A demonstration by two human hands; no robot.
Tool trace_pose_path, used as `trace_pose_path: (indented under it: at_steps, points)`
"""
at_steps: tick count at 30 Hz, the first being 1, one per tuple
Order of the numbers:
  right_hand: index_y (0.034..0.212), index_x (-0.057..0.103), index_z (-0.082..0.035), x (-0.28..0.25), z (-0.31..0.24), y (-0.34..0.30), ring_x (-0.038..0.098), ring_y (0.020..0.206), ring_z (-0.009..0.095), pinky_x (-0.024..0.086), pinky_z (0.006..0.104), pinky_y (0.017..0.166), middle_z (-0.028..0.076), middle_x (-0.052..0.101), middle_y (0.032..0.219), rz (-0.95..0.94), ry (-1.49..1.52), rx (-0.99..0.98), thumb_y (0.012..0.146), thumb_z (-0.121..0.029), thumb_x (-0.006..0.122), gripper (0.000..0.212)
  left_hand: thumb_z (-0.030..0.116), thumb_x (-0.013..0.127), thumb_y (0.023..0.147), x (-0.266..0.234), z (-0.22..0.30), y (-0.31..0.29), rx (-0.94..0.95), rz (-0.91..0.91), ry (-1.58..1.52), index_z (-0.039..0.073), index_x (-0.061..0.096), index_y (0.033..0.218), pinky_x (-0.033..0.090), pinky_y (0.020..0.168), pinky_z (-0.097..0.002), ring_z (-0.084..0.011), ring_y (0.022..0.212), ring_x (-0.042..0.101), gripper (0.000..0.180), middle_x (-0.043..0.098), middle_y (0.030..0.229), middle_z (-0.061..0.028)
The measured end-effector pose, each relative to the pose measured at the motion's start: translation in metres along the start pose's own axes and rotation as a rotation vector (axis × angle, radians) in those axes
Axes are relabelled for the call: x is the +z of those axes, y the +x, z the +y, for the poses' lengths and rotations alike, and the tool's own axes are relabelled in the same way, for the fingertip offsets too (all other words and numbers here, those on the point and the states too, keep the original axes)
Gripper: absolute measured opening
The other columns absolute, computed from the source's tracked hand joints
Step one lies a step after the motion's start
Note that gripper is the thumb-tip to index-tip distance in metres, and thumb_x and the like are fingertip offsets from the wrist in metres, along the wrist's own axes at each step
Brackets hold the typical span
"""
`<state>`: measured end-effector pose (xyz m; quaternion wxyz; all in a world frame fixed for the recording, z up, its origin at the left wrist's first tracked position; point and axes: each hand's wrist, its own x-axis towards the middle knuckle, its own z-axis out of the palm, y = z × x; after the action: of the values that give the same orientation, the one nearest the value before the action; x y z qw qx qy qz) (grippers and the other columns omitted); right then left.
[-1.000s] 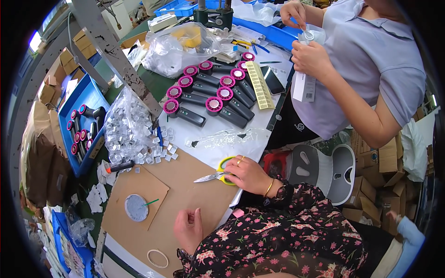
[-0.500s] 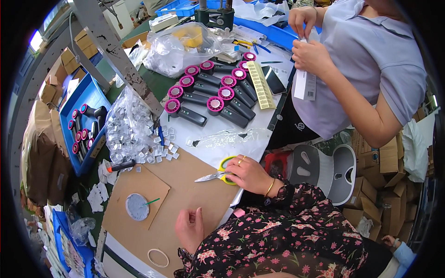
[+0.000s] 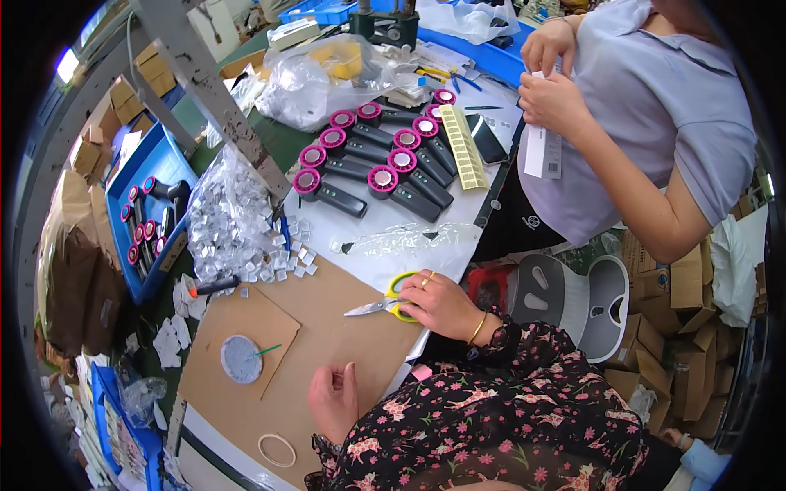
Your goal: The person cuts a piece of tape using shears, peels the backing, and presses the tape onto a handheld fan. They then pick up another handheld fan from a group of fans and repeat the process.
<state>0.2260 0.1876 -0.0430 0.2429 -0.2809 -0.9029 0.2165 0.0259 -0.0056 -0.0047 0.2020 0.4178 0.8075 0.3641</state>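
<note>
My right hand (image 3: 444,305) lies on a pair of scissors (image 3: 401,303), its fingers closed on the yellow handles. The partly spread blades point left over the brown cardboard sheet (image 3: 327,327). Nearer and to the left, my left hand (image 3: 333,403) rests on the same sheet, its fingers loosely curled and its thumb standing apart, with nothing seen in it. To its left, a round grey-white disc or shallow dish (image 3: 241,360) with a thin green stick (image 3: 268,349) across its edge sits on a smaller cardboard piece (image 3: 277,323). A pale ring (image 3: 277,450) lies near my left wrist.
Several dark handheld devices with pink round heads (image 3: 385,178) lie beyond the scissors. A bag spilling small clear squares (image 3: 233,217) stands left, beside a blue tray (image 3: 155,278). At right, a co-worker (image 3: 622,147) holds a white box (image 3: 543,153). A grey-white stool (image 3: 565,303) stands below.
My hands and the scissors stay in place. The view has shifted slightly, and the co-worker's fingers have moved a little at the white box.
</note>
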Motion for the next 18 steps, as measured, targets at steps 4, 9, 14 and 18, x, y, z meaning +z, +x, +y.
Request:
trace_pose_path:
  at_steps: [4, 9, 14, 18]
  points:
    - [0.098, 0.071, -0.003, -0.003, 0.004, 0.004, 0.065, 0.106, 0.031, 0.053, 0.0416, 0.094, 0.012, 0.068, 0.106, -0.092, -0.142, -0.159, 0.088, -0.016, 0.073, 0.017, 0.015, 0.078, 0.092, -0.006, -0.021, 0.004, 0.055, 0.028, 0.112, 0.002, 0.063, 0.085, 0.049, 0.064, -0.0371, -0.0263, 0.066, 0.059, 0.021, 0.061, 0.074, -0.0132]
    - [0.103, 0.071, 0.0, -0.011, -0.014, 0.008, 0.066, 0.103, 0.034, 0.053, 0.0419, 0.091, 0.015, 0.069, 0.108, -0.101, 0.058, 0.049, 0.086, -0.008, 0.077, 0.019, 0.017, 0.077, 0.092, -0.048, -0.021, -0.004, -0.003, 0.141, 0.089, 0.002, 0.062, 0.086, 0.048, 0.06, -0.0387, -0.0286, 0.066, 0.061, 0.022, 0.061, 0.076, -0.0138]
    - [0.109, 0.071, 0.0, 0.007, -0.011, 0.009, 0.065, 0.103, 0.033, 0.052, 0.0397, 0.092, 0.015, 0.069, 0.111, -0.123, 0.056, 0.048, 0.087, -0.004, 0.077, 0.023, 0.017, 0.079, 0.091, -0.08, -0.059, -0.03, -0.256, 0.306, 0.101, 0.002, 0.064, 0.086, 0.048, 0.059, -0.0366, -0.0242, 0.061, 0.058, 0.022, 0.061, 0.074, -0.0106]
    - [0.11, 0.071, 0.0, 0.006, -0.015, 0.011, 0.065, 0.105, 0.032, 0.052, 0.0392, 0.093, 0.015, 0.069, 0.114, -0.111, 0.02, 0.012, 0.087, -0.003, 0.077, 0.024, 0.019, 0.081, 0.089, -0.105, -0.085, -0.053, -0.414, 0.472, 0.116, 0.002, 0.063, 0.087, 0.049, 0.061, -0.0368, -0.0244, 0.063, 0.057, 0.024, 0.061, 0.075, -0.0095]
